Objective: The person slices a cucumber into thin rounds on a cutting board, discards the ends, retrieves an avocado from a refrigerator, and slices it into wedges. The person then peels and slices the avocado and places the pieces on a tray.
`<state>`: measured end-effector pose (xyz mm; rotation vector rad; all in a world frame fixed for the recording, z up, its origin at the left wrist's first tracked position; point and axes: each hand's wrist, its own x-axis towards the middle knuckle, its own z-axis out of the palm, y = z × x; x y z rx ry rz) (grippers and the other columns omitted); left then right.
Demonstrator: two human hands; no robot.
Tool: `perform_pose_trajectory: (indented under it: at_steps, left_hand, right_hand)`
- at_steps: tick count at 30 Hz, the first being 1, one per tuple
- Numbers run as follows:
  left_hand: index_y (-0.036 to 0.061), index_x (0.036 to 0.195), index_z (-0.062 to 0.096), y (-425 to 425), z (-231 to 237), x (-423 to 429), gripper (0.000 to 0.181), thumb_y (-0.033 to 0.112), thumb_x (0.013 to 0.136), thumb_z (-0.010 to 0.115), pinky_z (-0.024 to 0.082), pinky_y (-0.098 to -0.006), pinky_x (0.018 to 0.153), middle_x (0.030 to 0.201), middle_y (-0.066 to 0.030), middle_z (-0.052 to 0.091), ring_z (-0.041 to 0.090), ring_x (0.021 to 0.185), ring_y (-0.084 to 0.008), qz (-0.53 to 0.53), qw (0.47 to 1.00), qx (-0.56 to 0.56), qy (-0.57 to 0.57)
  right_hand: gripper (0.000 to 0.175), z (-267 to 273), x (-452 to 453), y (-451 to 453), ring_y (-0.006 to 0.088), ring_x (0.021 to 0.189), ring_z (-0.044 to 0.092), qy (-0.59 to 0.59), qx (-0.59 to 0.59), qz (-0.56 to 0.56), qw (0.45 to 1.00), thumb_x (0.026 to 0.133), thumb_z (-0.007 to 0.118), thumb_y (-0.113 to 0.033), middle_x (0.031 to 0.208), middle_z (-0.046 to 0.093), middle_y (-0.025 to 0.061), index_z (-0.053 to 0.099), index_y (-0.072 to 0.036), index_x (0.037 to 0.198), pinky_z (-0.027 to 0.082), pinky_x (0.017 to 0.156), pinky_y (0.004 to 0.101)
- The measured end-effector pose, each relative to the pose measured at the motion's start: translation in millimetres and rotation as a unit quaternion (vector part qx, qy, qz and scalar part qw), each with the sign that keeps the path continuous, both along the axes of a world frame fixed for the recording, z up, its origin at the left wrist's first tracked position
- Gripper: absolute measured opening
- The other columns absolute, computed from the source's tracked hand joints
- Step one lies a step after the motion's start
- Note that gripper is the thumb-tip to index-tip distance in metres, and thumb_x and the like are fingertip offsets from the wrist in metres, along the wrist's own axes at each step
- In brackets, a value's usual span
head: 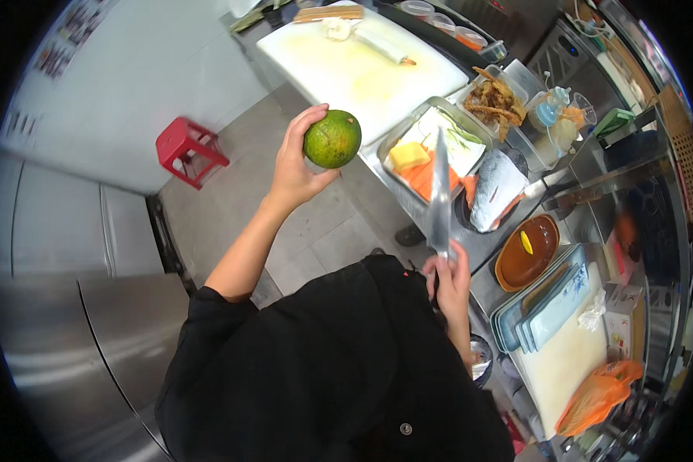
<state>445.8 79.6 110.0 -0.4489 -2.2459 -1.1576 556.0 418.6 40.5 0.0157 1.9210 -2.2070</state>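
Observation:
My left hand (295, 159) is closed around a round green fruit with yellowish patches (332, 139), held above the tiled floor and left of the counter. In my right hand (451, 280) is the handle of a kitchen knife (439, 213). Its long blade points away from me, its tip over a metal tray (483, 128). Inside that tray are orange salmon pieces (427, 179), a yellow block (409, 156) and green strips on white paper. Just right of the blade lies a piece of fish with silvery skin (495, 185).
Beyond the tray lies a white cutting board (323, 66) with a wrapped roll (381, 46). Fried pieces (494, 104) fill a plastic container. To the right are a brown oval dish (511, 271), stacked rectangular plates (554, 312) and an orange plastic bag (600, 398). A red stool (190, 147) stands on the floor.

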Motion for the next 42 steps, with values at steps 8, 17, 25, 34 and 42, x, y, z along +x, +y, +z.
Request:
perform_pose_trajectory:
  at_steps: [8, 17, 25, 34, 42]
  left_hand:
    - [0.0099, 0.145, 0.046, -79, -43, -238, 0.084, -0.002, 0.066, 0.073, 0.042, -0.04, 0.113, 0.143, -0.014, 0.054, 0.052, 0.135, -0.0328, -0.18, 0.956, -0.096, -0.212]
    - [0.0162, 0.147, 0.046, -113, -77, -356, 0.08, 0.019, 0.074, 0.078, 0.038, -0.0478, 0.11, 0.153, -0.0162, 0.042, 0.04, 0.143, -0.035, -0.365, 0.863, -0.25, -0.244]
    - [0.0074, 0.119, 0.058, -112, -135, -365, 0.044, 0.022, 0.082, 0.076, 0.045, -0.0475, 0.098, 0.127, -0.0201, 0.051, 0.05, 0.117, -0.0364, -0.453, 0.885, 0.044, -0.099]
    - [0.0105, 0.114, 0.062, -101, -132, -365, 0.04, 0.017, 0.079, 0.08, 0.05, -0.0416, 0.089, 0.124, -0.0162, 0.051, 0.055, 0.109, -0.0311, -0.471, 0.874, 0.063, -0.096]
    - [0.0096, 0.113, 0.063, -102, -135, -366, 0.039, 0.015, 0.078, 0.081, 0.049, -0.0425, 0.092, 0.123, -0.0168, 0.053, 0.054, 0.111, -0.0322, -0.477, 0.868, 0.075, -0.114]
  right_hand:
    - [0.042, 59, -193, -120, 0.0308, 0.075, 0.067, 0.065, 0.302, 0.02, 0.951, 0.103, 0.054, -0.015, 0.087, 0.067, 0.0191, 0.047, -0.001, 0.142, 0.052, 0.072, 0.0401]
    - [0.041, 42, -222, -276, 0.0459, 0.107, 0.065, -0.094, 0.334, -0.195, 0.917, 0.105, 0.05, -0.013, 0.113, 0.066, 0.0311, 0.052, -0.005, 0.145, 0.051, 0.092, 0.0446]
    - [0.052, 68, -230, -366, 0.0423, 0.081, 0.062, -0.15, 0.362, -0.302, 0.869, 0.101, 0.055, -0.005, 0.088, 0.061, 0.0225, 0.048, -0.017, 0.152, 0.05, 0.077, 0.0483]
    - [0.057, 81, -227, -414, 0.041, 0.075, 0.062, -0.213, 0.412, -0.301, 0.833, 0.1, 0.055, -0.003, 0.083, 0.059, 0.021, 0.046, -0.02, 0.154, 0.051, 0.072, 0.0499]
    - [0.063, 83, -232, -420, 0.0428, 0.069, 0.062, -0.191, 0.448, -0.296, 0.821, 0.097, 0.054, 0.003, 0.078, 0.058, 0.0228, 0.044, -0.018, 0.155, 0.05, 0.065, 0.0511]
